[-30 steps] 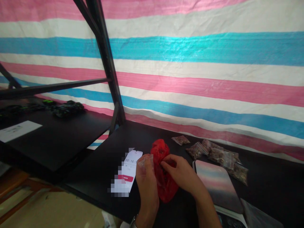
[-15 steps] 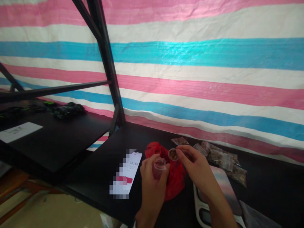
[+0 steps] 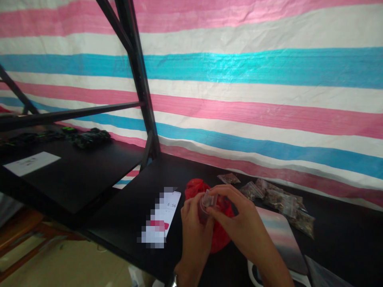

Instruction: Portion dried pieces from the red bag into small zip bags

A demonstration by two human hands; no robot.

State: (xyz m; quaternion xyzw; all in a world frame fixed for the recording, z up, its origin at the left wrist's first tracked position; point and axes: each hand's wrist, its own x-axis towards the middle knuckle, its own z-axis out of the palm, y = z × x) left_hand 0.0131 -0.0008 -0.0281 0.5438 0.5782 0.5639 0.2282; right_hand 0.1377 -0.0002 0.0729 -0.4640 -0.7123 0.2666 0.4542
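My left hand (image 3: 194,219) is closed around a small clear plastic bag (image 3: 204,214), its mouth held upward. My right hand (image 3: 239,205) pinches a small clear cup (image 3: 211,197), tipped over at the mouth of the bag. Fingers and the cup's wall hide what is inside. Under and behind both hands lies a crumpled red plastic bag (image 3: 220,241). Beside my right forearm stands a kitchen scale (image 3: 281,227) with a shiny platform, partly covered by the arm.
Several clear zip bags (image 3: 279,201) with brown contents lie at the back right. A phone (image 3: 160,223) rests left of my hands. A clear plastic sheet or bag (image 3: 324,273) is at the lower right. Black metal posts (image 3: 140,79) rise at the left.
My right hand has moved left and down to the small clear bag. The cup, which was upright showing brown bits, is now tipped over.
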